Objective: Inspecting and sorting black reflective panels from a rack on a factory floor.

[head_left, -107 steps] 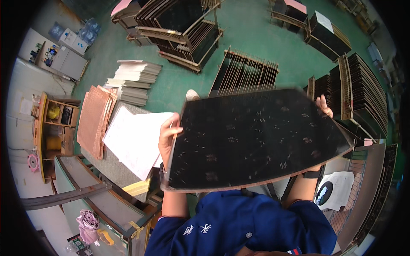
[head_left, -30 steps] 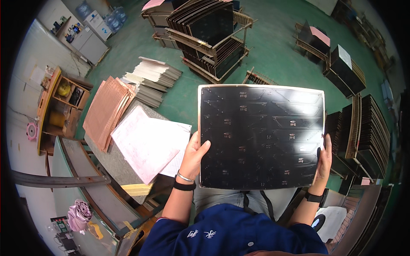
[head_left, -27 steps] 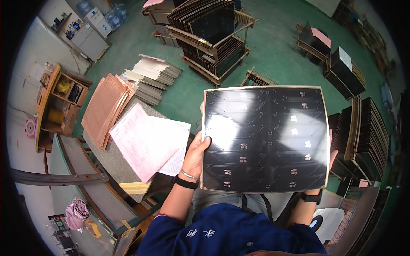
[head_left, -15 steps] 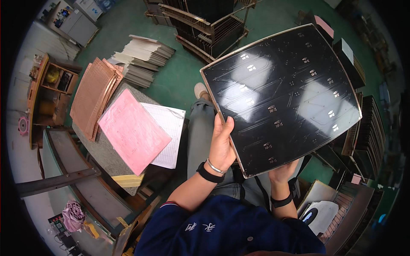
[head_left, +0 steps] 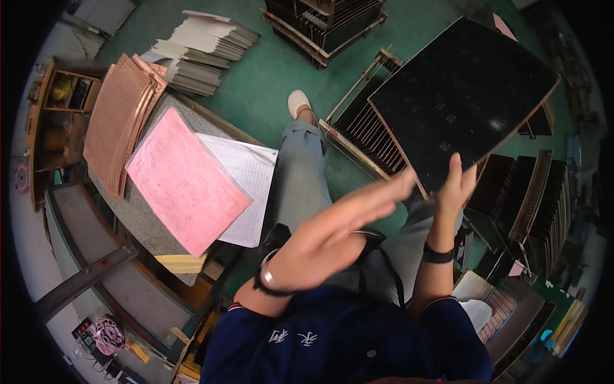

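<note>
A large black circuit board panel (head_left: 470, 96) with small pad marks and thin copper-coloured edges is tilted up at the right. My right hand (head_left: 455, 184) grips its near edge, with the thumb on the upper face. Beside the panel's near left corner is my left hand (head_left: 339, 233), smeared by motion, its fingers stretched out flat. Whether those fingertips touch the edge, I cannot tell. Under and left of the panel stands a slotted rack (head_left: 364, 137), partly hidden by it.
Left of my leg, a grey bench (head_left: 150, 224) bears a pink sheet (head_left: 188, 182), a printed form (head_left: 246, 214) and copper-coloured boards (head_left: 121, 125). Stacked pale sheets (head_left: 204, 51) lie beyond. More racks stand at the far middle (head_left: 326, 29) and right (head_left: 534, 198).
The panel has moved right and tipped, so its glare is gone. My left hand has let go of its left edge. The right hand's thumb now shows on top.
</note>
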A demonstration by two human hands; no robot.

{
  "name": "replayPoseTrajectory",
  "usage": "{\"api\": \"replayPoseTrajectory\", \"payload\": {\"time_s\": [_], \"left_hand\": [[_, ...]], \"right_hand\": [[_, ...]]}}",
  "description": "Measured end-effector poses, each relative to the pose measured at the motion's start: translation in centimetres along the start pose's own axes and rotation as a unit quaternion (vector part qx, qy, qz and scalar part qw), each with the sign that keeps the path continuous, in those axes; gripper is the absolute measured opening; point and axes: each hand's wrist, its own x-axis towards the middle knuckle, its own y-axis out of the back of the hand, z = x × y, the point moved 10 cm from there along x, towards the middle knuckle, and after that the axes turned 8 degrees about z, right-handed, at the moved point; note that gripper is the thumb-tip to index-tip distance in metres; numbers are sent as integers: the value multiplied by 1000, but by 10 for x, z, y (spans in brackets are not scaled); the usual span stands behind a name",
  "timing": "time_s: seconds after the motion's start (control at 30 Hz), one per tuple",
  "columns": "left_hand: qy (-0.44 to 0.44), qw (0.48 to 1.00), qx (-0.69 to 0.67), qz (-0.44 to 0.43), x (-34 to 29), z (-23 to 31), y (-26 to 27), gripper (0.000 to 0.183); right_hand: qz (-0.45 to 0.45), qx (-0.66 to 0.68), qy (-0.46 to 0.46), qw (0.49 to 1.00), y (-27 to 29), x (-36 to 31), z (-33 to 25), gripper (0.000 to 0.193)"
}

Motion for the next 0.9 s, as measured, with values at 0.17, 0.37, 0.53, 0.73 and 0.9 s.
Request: {"api": "replayPoseTrajectory", "payload": {"time_s": [0.17, 0.37, 0.53, 0.73, 0.9], "left_hand": [[-167, 944, -273, -77, -38, 86, -11, 42], [-144, 952, -272, 2, -19, 90, -6, 44], [-269, 943, -188, 48, -21, 85, 19, 43], [-282, 935, -167, 132, -13, 79, 26, 40], [-242, 931, -265, 71, -12, 72, 27, 40]], "right_hand": [[-2, -183, 66, 981, -58, 2, 54, 28], [-39, -259, 43, 964, -125, -12, 113, 44], [-74, -330, -6, 941, -148, -18, 142, 43], [-93, -349, -37, 932, -159, -10, 144, 47], [-100, -334, -47, 936, -172, 14, 165, 51]]}}
